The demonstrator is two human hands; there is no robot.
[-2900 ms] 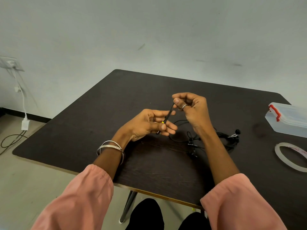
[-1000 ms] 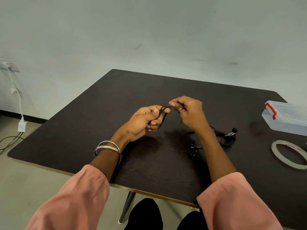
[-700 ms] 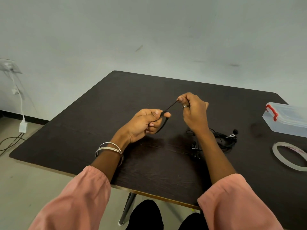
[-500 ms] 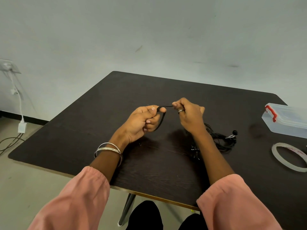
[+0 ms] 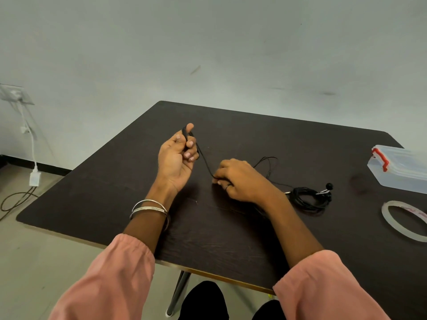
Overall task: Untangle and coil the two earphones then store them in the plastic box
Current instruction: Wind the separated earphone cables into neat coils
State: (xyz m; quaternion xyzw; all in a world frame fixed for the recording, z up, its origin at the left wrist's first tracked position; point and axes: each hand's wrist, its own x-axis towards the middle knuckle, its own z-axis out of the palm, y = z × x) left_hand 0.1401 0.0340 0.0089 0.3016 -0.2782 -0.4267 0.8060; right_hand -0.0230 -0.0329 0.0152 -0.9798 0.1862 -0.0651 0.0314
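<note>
My left hand point(image 5: 176, 157) is raised above the dark table point(image 5: 231, 227), its fingers curled round small loops of a black earphone cable point(image 5: 204, 159). The cable runs down and right to my right hand point(image 5: 240, 180), which pinches it low near the tabletop. More of this cable trails loosely behind my right hand. A second black earphone point(image 5: 308, 198) lies coiled on the table right of my right wrist. The clear plastic box point(image 5: 402, 168) with red latches sits shut at the far right.
A roll of clear tape point(image 5: 404, 219) lies flat near the right edge, in front of the box. A white charger and cord point(image 5: 34, 176) hang from a wall socket at the left, beyond the table. The table's front edge is close to my lap.
My hands have drawn apart: the left rose up and away holding the loops, the right dropped toward the table, and the cable now stretches slanted between them.
</note>
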